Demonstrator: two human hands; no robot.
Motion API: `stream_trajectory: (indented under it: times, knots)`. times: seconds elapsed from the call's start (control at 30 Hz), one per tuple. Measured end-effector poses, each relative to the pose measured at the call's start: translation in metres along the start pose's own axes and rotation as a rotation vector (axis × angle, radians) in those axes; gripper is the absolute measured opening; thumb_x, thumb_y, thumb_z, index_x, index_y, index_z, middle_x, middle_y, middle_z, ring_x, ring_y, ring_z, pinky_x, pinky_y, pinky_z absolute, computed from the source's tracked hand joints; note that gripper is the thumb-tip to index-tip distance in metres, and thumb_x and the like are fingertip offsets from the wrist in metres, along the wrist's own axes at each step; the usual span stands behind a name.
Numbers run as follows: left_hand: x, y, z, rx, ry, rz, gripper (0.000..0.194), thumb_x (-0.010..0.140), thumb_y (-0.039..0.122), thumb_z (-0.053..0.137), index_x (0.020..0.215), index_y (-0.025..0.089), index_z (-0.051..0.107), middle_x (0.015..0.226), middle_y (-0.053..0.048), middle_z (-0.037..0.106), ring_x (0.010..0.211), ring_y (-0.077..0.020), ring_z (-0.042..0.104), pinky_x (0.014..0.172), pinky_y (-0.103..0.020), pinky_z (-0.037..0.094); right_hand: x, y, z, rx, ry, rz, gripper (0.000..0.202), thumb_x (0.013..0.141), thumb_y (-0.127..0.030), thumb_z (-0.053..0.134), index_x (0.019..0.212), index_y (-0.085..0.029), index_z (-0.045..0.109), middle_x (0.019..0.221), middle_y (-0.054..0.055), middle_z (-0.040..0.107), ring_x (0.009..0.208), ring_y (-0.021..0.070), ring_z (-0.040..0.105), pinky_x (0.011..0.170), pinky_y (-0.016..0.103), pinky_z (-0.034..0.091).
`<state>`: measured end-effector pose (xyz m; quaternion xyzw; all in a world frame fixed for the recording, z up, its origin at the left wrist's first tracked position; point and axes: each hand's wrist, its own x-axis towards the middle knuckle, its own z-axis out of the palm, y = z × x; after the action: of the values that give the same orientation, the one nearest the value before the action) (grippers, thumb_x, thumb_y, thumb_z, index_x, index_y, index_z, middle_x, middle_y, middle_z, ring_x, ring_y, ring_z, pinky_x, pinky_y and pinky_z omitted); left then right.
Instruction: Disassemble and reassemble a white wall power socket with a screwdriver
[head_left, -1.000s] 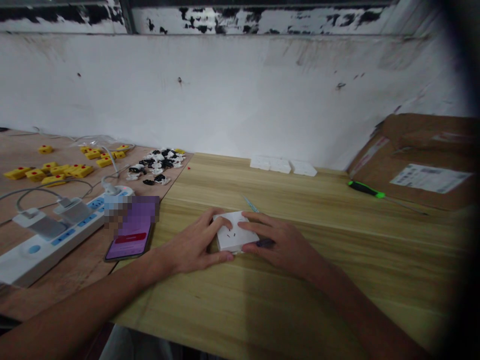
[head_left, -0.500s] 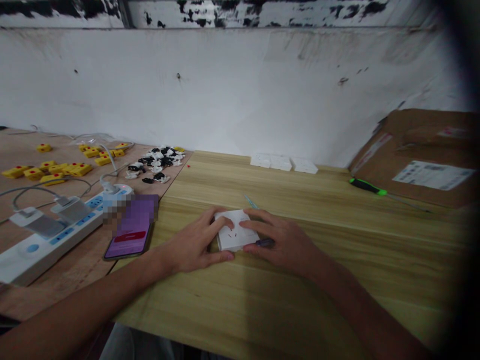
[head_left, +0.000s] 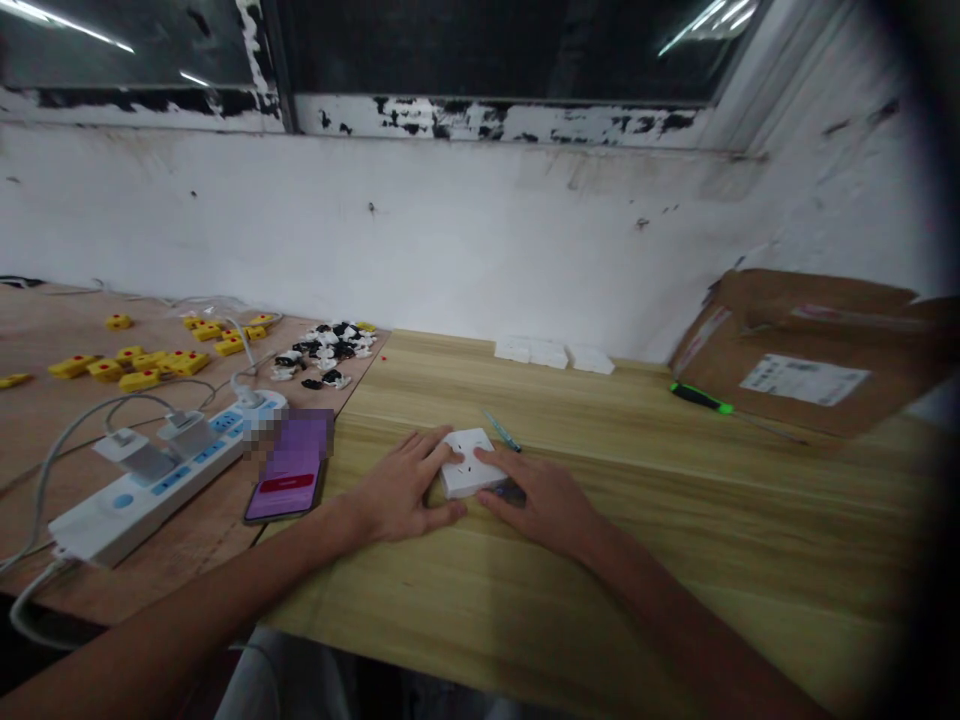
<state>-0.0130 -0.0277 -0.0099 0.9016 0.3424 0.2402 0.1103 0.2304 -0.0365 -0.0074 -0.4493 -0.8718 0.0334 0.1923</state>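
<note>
A white square socket panel with dark slots [head_left: 469, 466] lies on the wooden tabletop in front of me. My left hand [head_left: 409, 484] grips its left side, with fingertips on its top face and the thumb by the near edge. From the right, my right hand [head_left: 536, 495] holds the panel, one fingertip on the top face. A dark object [head_left: 511, 491] shows partly beneath the right hand; I cannot make out whether it is held. Just behind the panel lies a thin light-blue tool or pen [head_left: 502, 430].
Left are a power strip [head_left: 169, 480] with chargers and cables, a phone [head_left: 291, 470], yellow blocks [head_left: 150, 365] and black-and-white parts [head_left: 330, 345]. White panels [head_left: 551, 353] lie by the wall. A cardboard box [head_left: 795, 350] and green-black screwdriver [head_left: 701, 397] are right.
The view has tilted up, showing more of the window. My right hand's fingers have shifted on the panel, and the blue tool behind it is now more exposed.
</note>
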Motion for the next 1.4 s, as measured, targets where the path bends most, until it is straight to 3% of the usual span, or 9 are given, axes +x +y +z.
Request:
stream_trajectory:
  times: [0.13,0.23,0.4,0.5,0.57,0.67,0.93,1.17,1.4]
  knots:
    - [-0.011,0.012,-0.008,0.083,-0.049,0.095,0.052,0.084,0.044,0.064,0.123,0.011,0.051,0.155,-0.022,0.030,0.145,-0.0351,0.023,0.116,-0.055,0.022,-0.024,-0.029,-0.001,-0.089,0.018,0.042,0.051,0.091,-0.037,0.057,0.140,-0.023,0.050,0.137,0.013,0.058,0.110,0.0282,0.066,0.088,0.044,0.056]
    - [-0.034,0.033,-0.016,0.102,-0.131,0.194,0.055,0.085,0.046,0.063,0.125,0.009,0.050,0.155,-0.024,0.028,0.146,-0.0339,0.022,0.118,-0.052,0.022,-0.059,-0.054,0.000,-0.190,0.001,0.075,0.061,0.089,-0.039,0.059,0.146,-0.027,0.042,0.149,0.014,0.043,0.109,0.0309,0.067,0.078,0.045,0.059]
    - [-0.078,0.070,-0.017,0.125,-0.163,0.206,0.076,0.079,0.062,0.066,0.129,0.008,0.047,0.154,-0.028,0.028,0.145,-0.0389,0.023,0.116,-0.053,0.029,-0.107,-0.083,0.000,-0.232,-0.048,-0.028,0.085,0.082,-0.060,0.063,0.151,-0.025,0.031,0.152,0.016,0.035,0.101,0.0333,0.070,0.068,0.043,0.061]
    - [-0.096,0.076,-0.007,0.229,-0.156,0.233,0.054,0.086,0.033,0.067,0.130,0.009,0.046,0.154,-0.030,0.026,0.144,-0.0407,0.021,0.115,-0.054,0.031,-0.117,-0.087,-0.002,-0.260,-0.050,-0.133,0.084,0.082,-0.066,0.059,0.149,-0.021,0.037,0.149,0.018,0.039,0.101,0.0345,0.069,0.067,0.042,0.061]
    - [-0.103,0.074,-0.001,0.254,-0.132,0.274,0.048,0.086,0.012,0.059,0.131,0.011,0.044,0.153,-0.028,0.029,0.145,-0.0382,0.022,0.115,-0.053,0.032,-0.118,-0.086,-0.002,-0.293,-0.022,-0.179,0.070,0.086,-0.056,0.061,0.144,-0.020,0.045,0.146,0.017,0.045,0.103,0.0331,0.069,0.068,0.040,0.061]
    - [-0.108,0.068,0.001,0.199,-0.089,0.317,0.054,0.085,0.005,0.052,0.136,0.014,0.038,0.153,-0.025,0.032,0.145,-0.0350,0.023,0.114,-0.051,0.034,-0.118,-0.083,-0.003,-0.288,0.032,-0.222,0.055,0.091,-0.046,0.059,0.138,-0.018,0.051,0.140,0.016,0.053,0.104,0.0303,0.069,0.069,0.036,0.060]
    - [-0.093,0.089,-0.028,-0.297,0.014,0.042,0.031,0.096,0.026,0.049,0.127,0.025,0.044,0.124,-0.008,0.062,0.113,-0.0222,0.059,0.097,-0.033,0.047,-0.101,-0.087,-0.017,0.079,0.262,-0.059,0.033,0.094,-0.040,0.053,0.124,-0.025,0.054,0.116,0.008,0.071,0.102,0.0234,0.069,0.072,0.031,0.055]
    - [-0.080,0.105,-0.029,-0.563,0.171,-0.174,0.029,0.095,0.043,0.053,0.114,0.021,0.054,0.104,-0.006,0.062,0.094,-0.0222,0.057,0.080,-0.030,0.045,-0.082,-0.107,-0.045,0.295,0.274,0.115,0.023,0.090,-0.045,0.058,0.087,-0.023,0.062,0.075,0.001,0.069,0.067,0.0189,0.064,0.064,0.028,0.052]
    - [-0.066,0.116,-0.027,-0.985,0.219,-0.283,0.029,0.094,0.046,0.056,0.094,0.017,0.055,0.082,0.000,0.059,0.074,-0.0145,0.054,0.063,-0.023,0.042,-0.075,-0.119,-0.060,0.598,0.219,0.202,0.025,0.091,-0.045,0.056,0.102,-0.024,0.067,0.090,0.003,0.072,0.080,0.0216,0.067,0.075,0.033,0.056]
